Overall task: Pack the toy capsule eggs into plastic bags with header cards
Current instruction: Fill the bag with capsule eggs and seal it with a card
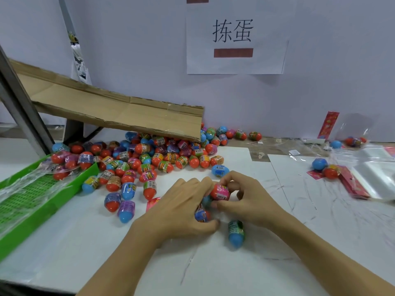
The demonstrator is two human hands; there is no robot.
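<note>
Clearly the white bench (pixel 213 274) is the biggest thing in view, and a pale wall (pixel 139 50) closes it off at twelve o'clock, carrying a paper sign (pixel 236 37) with two printed characters. A cardboard chute (pixel 119 112) slopes down from ten o'clock and ends over a heap of capsule eggs (pixel 149 159), red and blue, which spreads across the bench toward its middle. A green tray (pixel 70 189) lies at nine o'clock with clear film and a few eggs at its far end. At three o'clock sit a stack of plastic bags (pixel 376 180) and red header cards (pixel 352 184), with two loose eggs just beside them.

Both hands meet near the centre. The left hand (pixel 181 208) curls round a small cluster of eggs, seemingly in a clear bag, though the film is hard to make out. The right hand (pixel 250 199) pinches a pink-banded egg (pixel 220 191) at the cluster's top. One blue-tipped egg (pixel 235 233) lies loose at five o'clock of the hands.

To do this step well, I judge the left hand should keep the bag mouth open and steady while the right slides the egg in, blunt end first, so the film does not snag.
</note>
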